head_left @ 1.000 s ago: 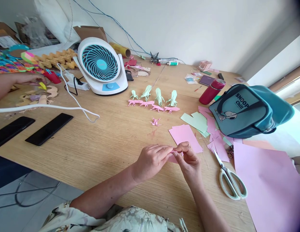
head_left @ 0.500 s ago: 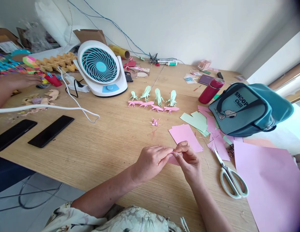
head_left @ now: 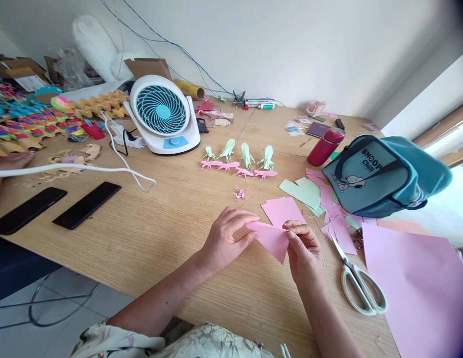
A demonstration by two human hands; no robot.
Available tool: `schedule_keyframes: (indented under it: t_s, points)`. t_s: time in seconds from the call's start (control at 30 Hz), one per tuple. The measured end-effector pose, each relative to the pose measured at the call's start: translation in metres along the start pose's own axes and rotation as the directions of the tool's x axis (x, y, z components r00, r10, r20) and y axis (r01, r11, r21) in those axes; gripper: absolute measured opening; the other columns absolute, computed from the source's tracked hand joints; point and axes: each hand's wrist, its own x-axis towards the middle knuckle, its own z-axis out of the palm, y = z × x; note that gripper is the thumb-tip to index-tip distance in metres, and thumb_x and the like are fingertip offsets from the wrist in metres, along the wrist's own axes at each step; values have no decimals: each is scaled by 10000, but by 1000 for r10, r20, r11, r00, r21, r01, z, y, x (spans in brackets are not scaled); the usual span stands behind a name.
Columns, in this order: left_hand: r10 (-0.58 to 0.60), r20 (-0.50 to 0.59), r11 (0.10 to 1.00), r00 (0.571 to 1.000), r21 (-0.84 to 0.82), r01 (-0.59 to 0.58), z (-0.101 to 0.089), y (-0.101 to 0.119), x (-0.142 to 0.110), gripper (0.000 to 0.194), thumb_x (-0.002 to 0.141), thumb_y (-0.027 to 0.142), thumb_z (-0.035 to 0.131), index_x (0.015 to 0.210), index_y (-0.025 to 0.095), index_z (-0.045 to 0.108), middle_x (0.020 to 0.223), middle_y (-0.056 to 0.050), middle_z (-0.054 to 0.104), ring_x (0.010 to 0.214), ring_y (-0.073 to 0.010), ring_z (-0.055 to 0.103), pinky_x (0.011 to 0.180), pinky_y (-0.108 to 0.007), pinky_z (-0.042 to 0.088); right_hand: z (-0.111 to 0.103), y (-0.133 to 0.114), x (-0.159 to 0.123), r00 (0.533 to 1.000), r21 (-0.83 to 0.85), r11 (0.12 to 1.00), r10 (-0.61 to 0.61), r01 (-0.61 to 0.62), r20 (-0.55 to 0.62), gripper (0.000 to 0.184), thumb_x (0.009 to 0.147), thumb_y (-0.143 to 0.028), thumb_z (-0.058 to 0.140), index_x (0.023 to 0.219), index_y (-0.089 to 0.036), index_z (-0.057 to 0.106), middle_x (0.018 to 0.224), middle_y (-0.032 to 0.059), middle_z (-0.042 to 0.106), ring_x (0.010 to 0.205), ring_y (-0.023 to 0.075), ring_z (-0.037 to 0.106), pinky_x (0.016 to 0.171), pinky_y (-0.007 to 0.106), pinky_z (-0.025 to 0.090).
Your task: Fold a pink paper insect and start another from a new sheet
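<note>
A folded piece of pink paper [head_left: 271, 239] is held up between my two hands, one corner pointing down. My left hand [head_left: 228, 236] pinches its left corner between thumb and fingers. At the right end, the thumb and forefinger of my right hand [head_left: 304, 248] grip the paper. Just behind it lies a stack of pink paper sheets [head_left: 281, 209] on the table. Farther back sits a small pink folded paper figure [head_left: 241, 192]. Beyond that, several green paper insects [head_left: 246, 155] stand behind a row of pink paper insects [head_left: 226, 165].
White-handled scissors [head_left: 361, 288] lie right of my hands, beside a large pink sheet [head_left: 410, 278]. Paper scraps [head_left: 337, 226], a teal bag [head_left: 380, 174] and a red bottle [head_left: 325, 146] are behind. Leftward are a fan [head_left: 162, 112], two phones [head_left: 87, 205], a white cable [head_left: 74, 168] and another person's hand [head_left: 13, 161].
My hands have moved apart, and the pink paper between them now shows its folded face. The other person's hand has moved toward the left edge. The view has shifted slightly.
</note>
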Motion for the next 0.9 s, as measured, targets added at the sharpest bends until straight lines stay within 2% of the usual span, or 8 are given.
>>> schedule_keyframes:
  t_s: [0.07,0.2,0.33,0.43,0.73,0.9]
  points:
    - [-83,-30,996,996,-42,81,-2,-2,0,276,850,242,689,1123,205,666,1068,-87,671,993,-196,605,887,-353,512,0,-1,1,1000,46,999,23,-22,-17,82,804,-269,730,763,-242,664,939,30,632,958,199,561,853,365,432]
    - [-241,-33,959,970,-160,233,-1,-5,-2,309,828,264,714,1124,187,669,985,-69,633,785,-133,573,752,-270,509,0,-1,0,1000,61,998,8,-7,-23,75,801,-249,733,769,-245,666,926,26,659,955,196,578,861,364,437]
    - [-383,40,848,923,-381,369,2,-7,-3,230,832,220,691,1050,148,679,845,-38,670,741,-116,600,724,-228,505,-1,1,-1,1000,-11,999,-30,30,-6,72,810,-264,725,781,-241,663,896,35,669,913,209,602,844,385,458]
    - [-453,31,798,891,-431,420,3,-8,-4,193,821,238,699,984,135,704,820,-39,683,705,-112,599,682,-216,499,-1,2,-2,998,-48,997,-57,57,7,67,821,-268,717,790,-243,664,893,33,669,908,208,605,848,387,463]
    - [-420,-57,844,906,-392,366,1,-7,-5,168,809,223,717,958,149,736,840,-50,733,672,-107,603,636,-203,496,-5,3,-3,990,-52,991,-119,123,79,34,850,-223,688,849,-256,686,917,36,658,909,197,593,858,382,463]
    - [-346,-84,896,935,-326,302,-1,-4,-4,140,798,160,723,937,157,739,795,-26,730,685,-110,637,683,-211,524,-9,2,0,981,-57,983,-171,177,91,67,839,-190,697,850,-256,693,896,28,664,901,198,599,828,362,464]
